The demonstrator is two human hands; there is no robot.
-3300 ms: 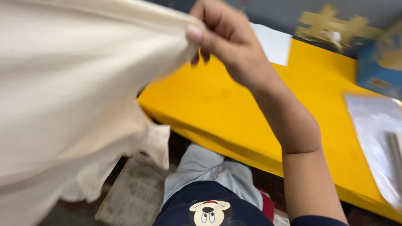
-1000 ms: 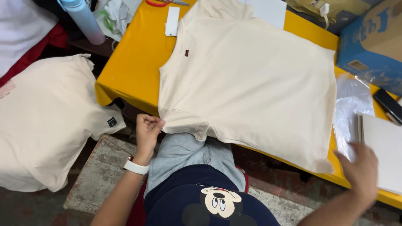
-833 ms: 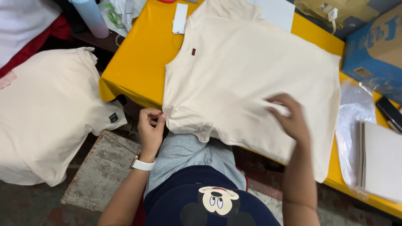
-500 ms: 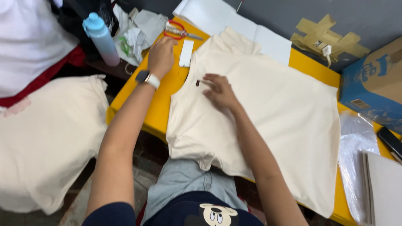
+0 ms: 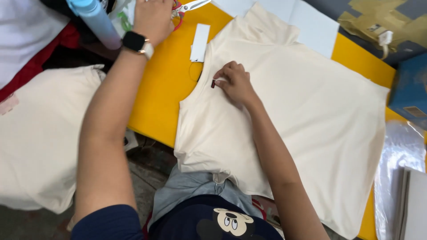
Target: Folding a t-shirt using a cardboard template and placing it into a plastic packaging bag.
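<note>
A cream T-shirt (image 5: pixel 293 120) lies spread flat on the yellow table (image 5: pixel 160 93). My right hand (image 5: pixel 233 82) rests on the shirt near its left edge, fingertips pinching a small dark red label (image 5: pixel 213 83). My left hand (image 5: pixel 153 18), with a watch on the wrist, reaches to the table's far left corner and covers the red handles of a pair of scissors (image 5: pixel 192 6). A white paper tag (image 5: pixel 199 42) lies on the table between my hands.
A stack of cream shirts (image 5: pixel 40 138) sits left of the table. A blue bottle (image 5: pixel 95 22) stands at the top left. White sheets (image 5: pixel 307 24) lie at the far edge, a blue box (image 5: pixel 409 89) and clear plastic bags (image 5: pixel 396 164) at the right.
The shirt was held up, then laid flat on the table. My right hand moved from the right side to the label. My left hand rose from the near edge to the scissors.
</note>
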